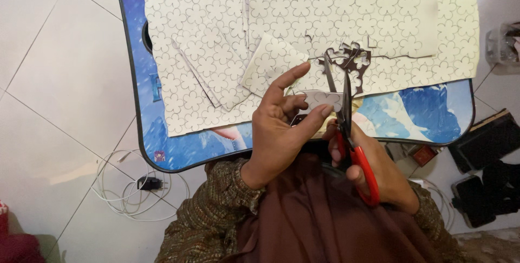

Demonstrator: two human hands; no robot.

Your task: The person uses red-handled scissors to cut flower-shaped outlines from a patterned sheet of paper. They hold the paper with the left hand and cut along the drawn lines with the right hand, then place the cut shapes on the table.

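My left hand (281,127) pinches a small white paper piece (320,98) between thumb and fingers, just in front of the small blue table (428,117). My right hand (379,168) grips red-handled scissors (355,144), whose dark blades (340,87) are parted and point away from me, cutting into that piece. Past the blade tips lies a leftover sheet with flower-shaped holes (352,60). White sheets printed with flower outlines (346,11) cover most of the table top.
A folded patterned sheet (271,62) and strips (208,68) lie on the left stack. A white cable with a charger (135,187) sits on the tiled floor at left. Dark cases (487,176) lie on the floor at right.
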